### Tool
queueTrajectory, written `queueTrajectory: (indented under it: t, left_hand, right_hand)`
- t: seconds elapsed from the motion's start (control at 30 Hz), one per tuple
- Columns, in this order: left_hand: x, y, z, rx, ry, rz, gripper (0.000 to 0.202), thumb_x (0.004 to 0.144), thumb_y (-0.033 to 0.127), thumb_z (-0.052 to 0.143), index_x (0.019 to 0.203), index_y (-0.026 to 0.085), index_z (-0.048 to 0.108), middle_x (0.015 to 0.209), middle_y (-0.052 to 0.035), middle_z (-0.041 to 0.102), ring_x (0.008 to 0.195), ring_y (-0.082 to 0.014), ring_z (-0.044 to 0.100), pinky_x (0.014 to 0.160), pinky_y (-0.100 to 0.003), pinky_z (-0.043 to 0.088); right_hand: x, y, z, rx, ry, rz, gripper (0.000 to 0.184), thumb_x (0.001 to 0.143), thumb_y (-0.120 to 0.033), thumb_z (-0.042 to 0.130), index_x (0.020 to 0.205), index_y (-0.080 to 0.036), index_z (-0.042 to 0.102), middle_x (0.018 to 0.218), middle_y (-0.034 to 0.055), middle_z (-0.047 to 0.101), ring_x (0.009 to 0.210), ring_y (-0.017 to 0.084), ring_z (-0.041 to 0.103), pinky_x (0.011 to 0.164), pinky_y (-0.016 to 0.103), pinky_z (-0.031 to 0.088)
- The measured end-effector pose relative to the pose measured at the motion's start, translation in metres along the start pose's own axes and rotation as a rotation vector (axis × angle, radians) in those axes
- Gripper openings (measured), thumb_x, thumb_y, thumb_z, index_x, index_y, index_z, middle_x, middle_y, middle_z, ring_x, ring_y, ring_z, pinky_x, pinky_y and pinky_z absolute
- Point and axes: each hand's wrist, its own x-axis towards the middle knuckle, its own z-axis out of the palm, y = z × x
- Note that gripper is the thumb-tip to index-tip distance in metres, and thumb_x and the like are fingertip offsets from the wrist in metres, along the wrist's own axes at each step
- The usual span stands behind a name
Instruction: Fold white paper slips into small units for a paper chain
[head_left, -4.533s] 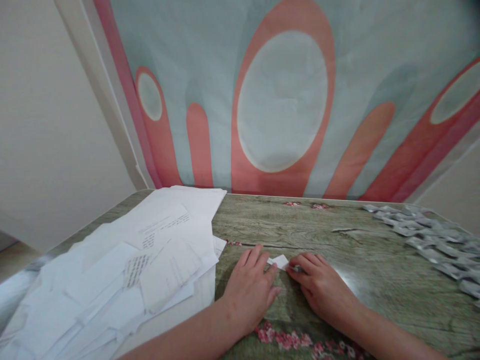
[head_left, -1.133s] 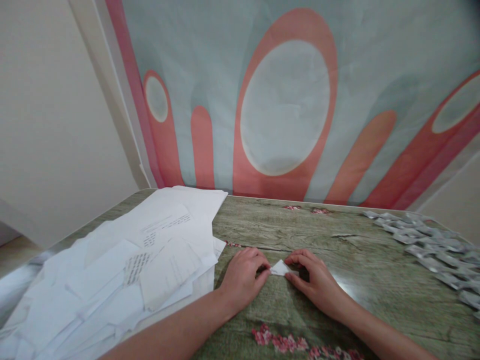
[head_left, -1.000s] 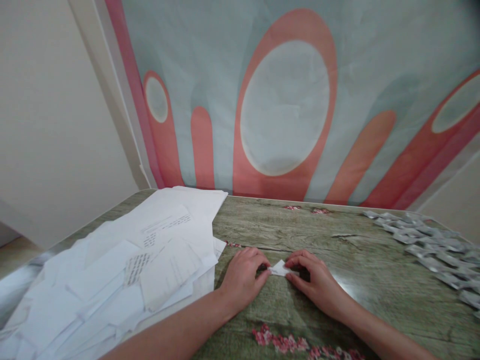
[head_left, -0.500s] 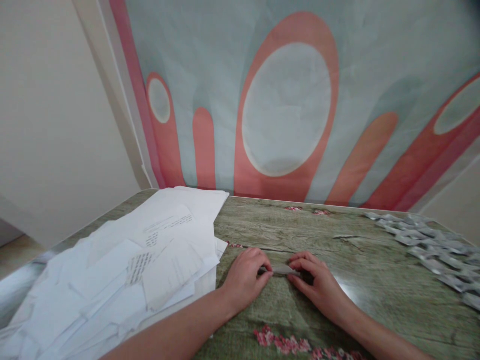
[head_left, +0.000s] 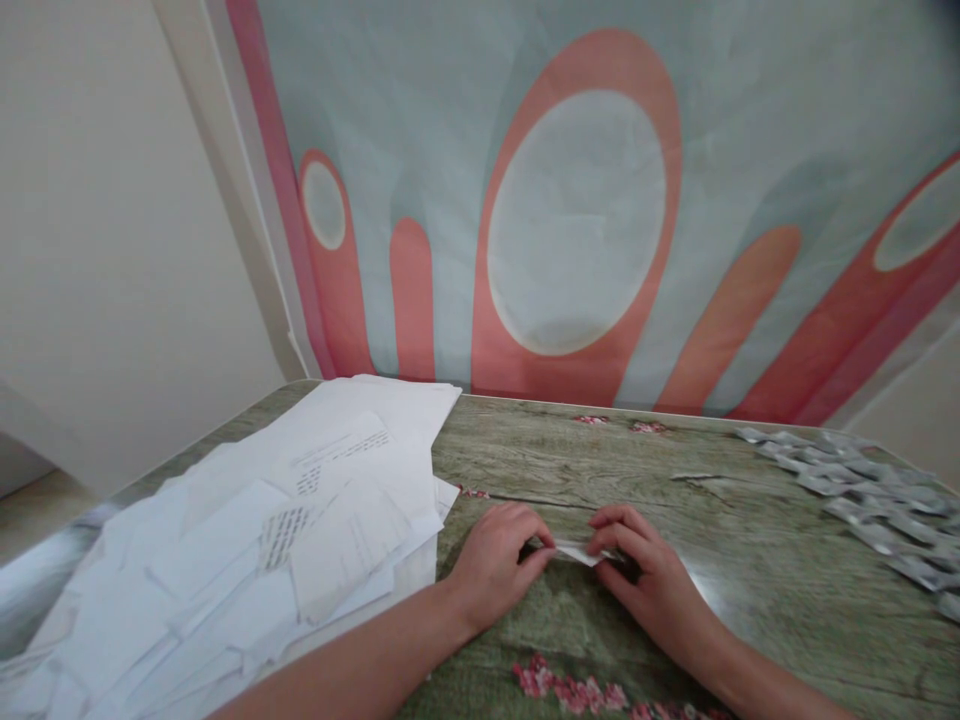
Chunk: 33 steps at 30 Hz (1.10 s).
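Note:
A small folded strip of white paper [head_left: 576,552] stretches between my two hands, just above the wood-patterned tabletop. My left hand [head_left: 501,560] pinches its left end between thumb and fingertips. At the other end, my right hand [head_left: 637,558] has thumb and fingers closed on the strip, partly covering it. To the left of my left hand lies a broad heap of loose white paper sheets [head_left: 360,560], some printed with text.
Rows of folded paper pieces [head_left: 862,490] lie along the right side of the table [head_left: 540,450]. Pink flowers [head_left: 570,690] are printed on its surface. Behind the far edge hangs a grey-green cloth [head_left: 450,120] with coral shapes.
The paper strip has turned, its pale flat side showing now where a thin edge showed before. My right hand has shifted slightly right, its fingers rearranged on the strip.

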Motion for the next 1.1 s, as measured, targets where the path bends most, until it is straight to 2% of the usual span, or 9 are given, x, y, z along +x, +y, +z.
queueTrajectory:
  t: [0.33, 0.6, 0.83, 1.1]
  left_hand:
    - [0.0017, 0.0021, -0.0030, -0.161, 0.022, 0.038, 0.003, 0.082, 0.017, 0.058, 0.083, 0.018, 0.061, 0.084, -0.0028, 0.062, 0.084, -0.0172, 0.055, 0.078, -0.027, 0.040]
    - [0.0031, 0.0021, -0.0040, -0.216, 0.032, -0.010, 0.005, 0.083, 0.018, 0.057, 0.083, 0.018, 0.061, 0.084, -0.0023, 0.062, 0.083, -0.0161, 0.056, 0.077, -0.026, 0.041]
    - [0.0017, 0.0015, -0.0020, -0.214, 0.047, -0.094, 0.004, 0.081, 0.021, 0.059, 0.083, 0.017, 0.060, 0.080, -0.0017, 0.062, 0.075, -0.0155, 0.055, 0.069, -0.024, 0.041]
    - [0.0019, 0.0026, -0.0034, -0.187, 0.072, 0.038, 0.003, 0.082, 0.020, 0.059, 0.081, 0.018, 0.061, 0.084, -0.0031, 0.061, 0.085, -0.0175, 0.055, 0.080, -0.028, 0.041]
  right_hand:
    - [0.0013, -0.0007, -0.0025, 0.029, -0.039, 0.013, 0.015, 0.083, -0.021, 0.051, 0.084, -0.024, 0.065, 0.096, 0.0058, 0.055, 0.092, 0.021, 0.055, 0.078, 0.033, 0.045]
    - [0.0015, -0.0011, -0.0049, 0.069, -0.064, 0.026, 0.016, 0.086, -0.030, 0.051, 0.082, -0.025, 0.066, 0.093, 0.0051, 0.056, 0.090, 0.020, 0.056, 0.078, 0.032, 0.046]
    - [0.0014, -0.0023, -0.0062, 0.086, -0.067, 0.031, 0.016, 0.085, -0.031, 0.052, 0.082, -0.025, 0.066, 0.093, 0.0052, 0.057, 0.089, 0.020, 0.056, 0.078, 0.032, 0.047]
    - [0.0023, -0.0023, -0.0066, 0.109, -0.033, 0.051, 0.016, 0.085, -0.031, 0.053, 0.082, -0.025, 0.067, 0.090, 0.0048, 0.058, 0.087, 0.020, 0.057, 0.077, 0.031, 0.046]
